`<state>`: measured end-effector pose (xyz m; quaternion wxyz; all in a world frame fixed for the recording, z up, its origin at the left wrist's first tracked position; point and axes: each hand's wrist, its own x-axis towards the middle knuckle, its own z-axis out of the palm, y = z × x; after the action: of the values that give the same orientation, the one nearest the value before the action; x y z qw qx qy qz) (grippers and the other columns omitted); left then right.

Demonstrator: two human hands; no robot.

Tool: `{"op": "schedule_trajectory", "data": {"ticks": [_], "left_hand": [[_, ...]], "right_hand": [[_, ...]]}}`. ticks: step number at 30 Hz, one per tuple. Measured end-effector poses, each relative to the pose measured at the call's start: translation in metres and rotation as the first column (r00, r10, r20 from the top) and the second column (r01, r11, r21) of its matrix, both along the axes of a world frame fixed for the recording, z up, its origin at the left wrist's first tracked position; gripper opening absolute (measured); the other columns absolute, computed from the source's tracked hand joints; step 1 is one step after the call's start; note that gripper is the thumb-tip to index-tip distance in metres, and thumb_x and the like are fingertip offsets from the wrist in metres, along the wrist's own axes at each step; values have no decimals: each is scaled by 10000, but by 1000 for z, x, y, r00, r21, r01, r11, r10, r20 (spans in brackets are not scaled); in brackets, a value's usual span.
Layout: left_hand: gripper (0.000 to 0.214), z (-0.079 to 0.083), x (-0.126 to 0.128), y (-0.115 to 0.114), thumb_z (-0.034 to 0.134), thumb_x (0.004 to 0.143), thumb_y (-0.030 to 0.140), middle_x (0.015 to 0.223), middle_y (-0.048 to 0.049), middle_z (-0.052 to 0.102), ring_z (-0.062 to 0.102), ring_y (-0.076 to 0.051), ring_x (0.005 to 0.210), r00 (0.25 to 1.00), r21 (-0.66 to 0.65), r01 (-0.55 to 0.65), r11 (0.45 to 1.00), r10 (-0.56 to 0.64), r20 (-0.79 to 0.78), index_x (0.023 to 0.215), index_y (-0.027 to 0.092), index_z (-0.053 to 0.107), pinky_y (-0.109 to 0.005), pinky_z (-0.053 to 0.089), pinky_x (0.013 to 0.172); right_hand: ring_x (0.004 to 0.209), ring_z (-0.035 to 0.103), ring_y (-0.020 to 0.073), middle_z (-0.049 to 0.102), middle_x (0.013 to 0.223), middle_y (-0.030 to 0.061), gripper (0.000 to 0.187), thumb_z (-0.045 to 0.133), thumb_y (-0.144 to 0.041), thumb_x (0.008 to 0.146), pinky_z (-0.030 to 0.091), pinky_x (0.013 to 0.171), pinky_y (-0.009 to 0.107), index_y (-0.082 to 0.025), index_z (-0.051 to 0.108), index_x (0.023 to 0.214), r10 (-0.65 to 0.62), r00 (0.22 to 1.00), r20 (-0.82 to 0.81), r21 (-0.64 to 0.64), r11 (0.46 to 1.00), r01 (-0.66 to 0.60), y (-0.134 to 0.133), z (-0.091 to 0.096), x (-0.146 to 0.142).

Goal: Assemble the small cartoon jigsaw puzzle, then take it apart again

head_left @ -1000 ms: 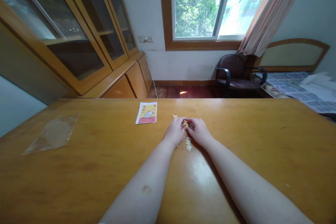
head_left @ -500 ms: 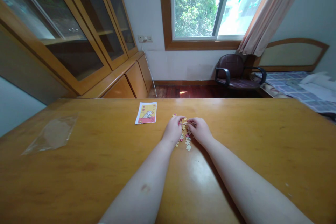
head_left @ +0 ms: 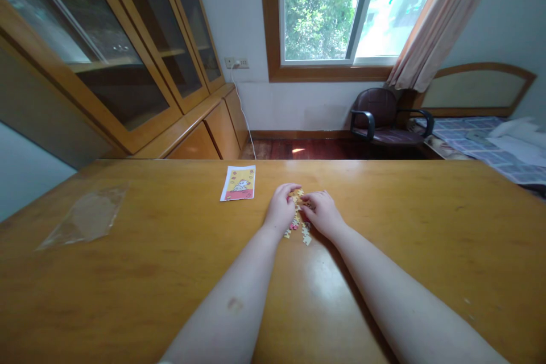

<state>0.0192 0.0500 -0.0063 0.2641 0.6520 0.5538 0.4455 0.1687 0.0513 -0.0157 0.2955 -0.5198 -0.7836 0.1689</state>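
A small heap of loose jigsaw pieces (head_left: 300, 222), yellow, pink and white, lies on the wooden table (head_left: 128, 273) in front of me. My left hand (head_left: 280, 209) rests on the heap's left side with fingers curled over the far pieces. My right hand (head_left: 323, 211) is on the right side, fingertips among the pieces close to the left hand's. Whether either hand pinches a single piece is hidden by the fingers. A printed picture card (head_left: 238, 182), yellow with a red band, lies flat to the left of the heap.
A clear plastic bag (head_left: 85, 217) lies flat at the table's far left. Beyond the table are glass-door wooden cabinets (head_left: 128, 57), a window (head_left: 354, 5), a dark armchair (head_left: 384, 119) and a bed (head_left: 482, 136).
My left hand has shifted a little away from me and curled over the far pieces. More pieces show between my wrists than a second ago. The card and bag have not moved.
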Motion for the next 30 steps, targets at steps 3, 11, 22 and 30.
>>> {"op": "schedule_trajectory", "data": {"ticks": [3,11,22,30], "left_hand": [[453,-1,2,-1,448,749,-44,1163,-40,608,554,-153,1132,997,-11,57,998,-56,49,1066,210,650,-324,424,1036],[331,-8,6,2,557,799,45,1132,-79,652,626,-165,1035,958,-119,116,986,-80,276,1096,175,625,-307,518,916],[237,-9,-2,4,526,832,98,1027,-71,685,636,-171,990,995,-114,-2,994,13,94,1018,171,655,-319,509,901],[221,0,1,-4,591,816,188,1003,-28,694,635,-165,934,996,-72,89,993,-91,-23,1026,208,657,-284,497,854]], "right_hand": [[952,603,210,693,997,75,206,619,-268,813,391,951,411,-194,654,1002,-11,992,-124,-12,1000,10,0,1,0],[899,631,189,699,951,49,255,613,-336,792,472,841,346,-200,656,1002,-90,938,-336,-143,989,44,2,0,0],[848,631,212,700,890,79,228,585,-365,774,483,815,364,-172,663,866,-225,865,-449,-141,974,180,3,3,2],[699,611,176,680,783,54,274,608,-436,765,500,687,316,-171,631,831,-170,802,-572,-196,978,67,1,2,-2]]}}
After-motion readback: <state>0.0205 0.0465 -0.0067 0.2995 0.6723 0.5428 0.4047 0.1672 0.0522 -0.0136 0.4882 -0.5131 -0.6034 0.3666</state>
